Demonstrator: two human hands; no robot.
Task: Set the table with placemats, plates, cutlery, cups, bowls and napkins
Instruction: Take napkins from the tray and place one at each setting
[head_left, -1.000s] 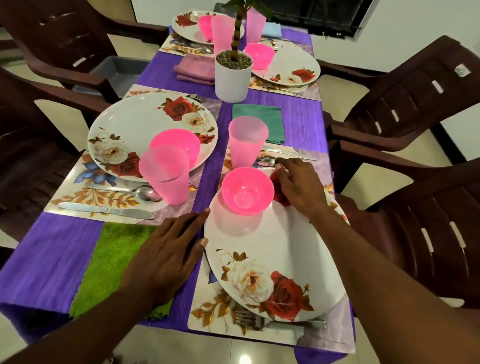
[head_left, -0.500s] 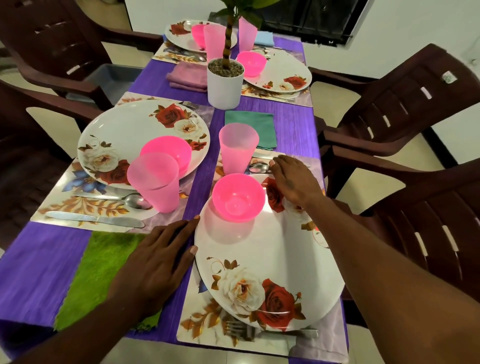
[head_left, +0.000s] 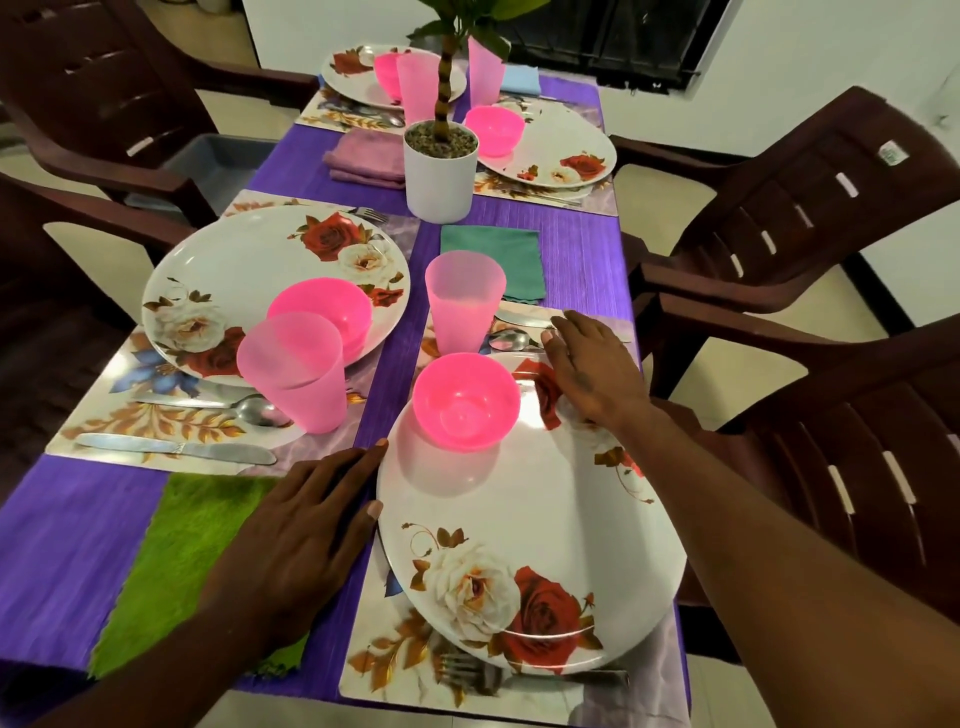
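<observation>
Purple-clothed bench (head_left: 582, 260) carries four settings, all apparently complete. Near-right plate (head_left: 545, 519) sits on its placemat (head_left: 374, 670), bowl (head_left: 466, 400) on top, cup (head_left: 464, 301) just behind. Left hand (head_left: 296, 540) lies flat, fingers straight, tips touching the plate's rim. Right hand (head_left: 592, 364) rests flat on the far rim, gripping nothing. Risk: nudging the plate slides the bowl or tips the cup.

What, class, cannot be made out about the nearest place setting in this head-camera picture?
- Fork, head view: its handle runs under the near plate.
- Spoon: handle hidden behind the right hand.
- Green napkin: partly covered by the left hand.
- Near placemat: its front right corner is blurred.
</observation>
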